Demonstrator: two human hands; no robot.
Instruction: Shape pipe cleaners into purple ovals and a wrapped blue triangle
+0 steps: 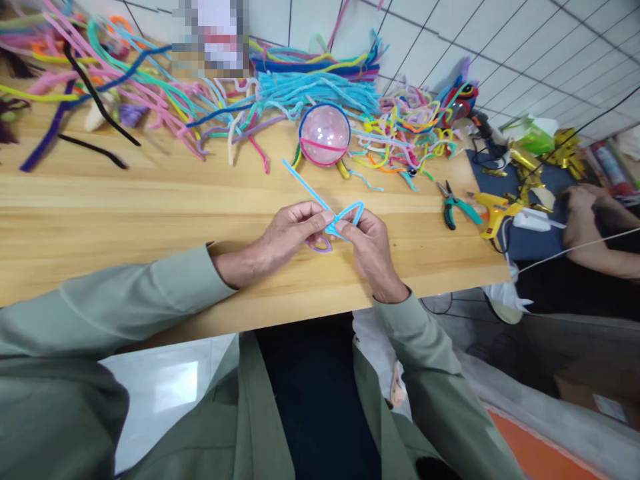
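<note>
A light blue pipe cleaner [306,185] is bent into a loop on its right side, and its straight end points up and to the left. My left hand [295,233] pinches it near the crossing. On the other side, my right hand [369,243] grips the looped part between thumb and fingers. Just below my left fingertips shows a small purple loop [320,247]; whether it is attached to the blue one I cannot tell. Beyond my hands stands a clear ball [325,135] with a blue rim and a pink band.
Piles of coloured pipe cleaners [320,90] line the back of the wooden table [150,207]. Pliers [457,207] and a yellow glue gun [495,212] lie at the right. Another person's arms [590,227] rest beyond them, beside gold wrappers.
</note>
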